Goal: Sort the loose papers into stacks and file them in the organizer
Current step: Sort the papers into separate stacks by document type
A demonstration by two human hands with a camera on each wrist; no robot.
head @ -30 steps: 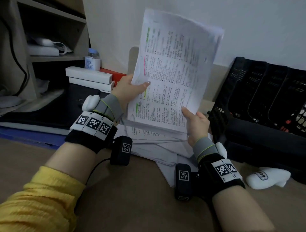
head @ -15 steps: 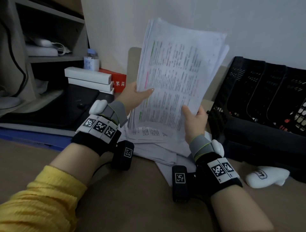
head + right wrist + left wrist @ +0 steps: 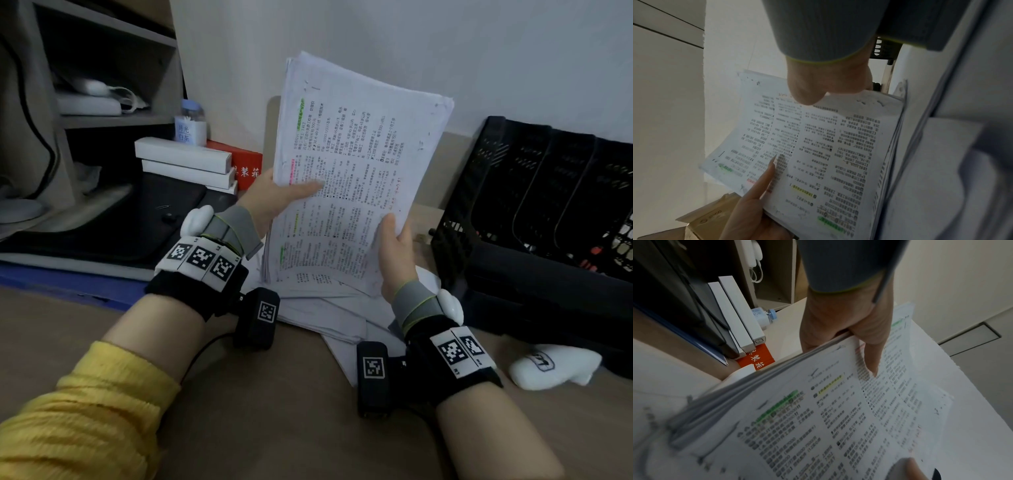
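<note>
A brown desk (image 3: 239,411) runs beneath both forearms. At its right end, against the wall, stands a black mesh organizer (image 3: 534,219) with several upright slots; small red and white shapes show through the mesh of the rightmost slots, too indistinct to identify. At the left is a grey shelf unit (image 3: 113,120) holding white devices and a looped cord.

Both hands hold a thick stack of printed papers (image 3: 352,178) raised above the desk, tilted, printed face toward the camera, with green, yellow and pink highlighted lines. The left hand (image 3: 270,202) grips its left edge, thumb lying straight across the top page and fingers curled behind. The right hand (image 3: 397,253) grips the lower right corner, thumb on the front; its other fingers are hidden behind the pages.

Beneath the stack, loose papers (image 3: 322,315) lie fanned on the desk, just left of the organizer.

Left of them sit two stacked white boxes (image 3: 185,164), a red box (image 3: 246,164) and a small bottle (image 3: 190,123). A white object (image 3: 555,366) lies by the organizer's base.
</note>
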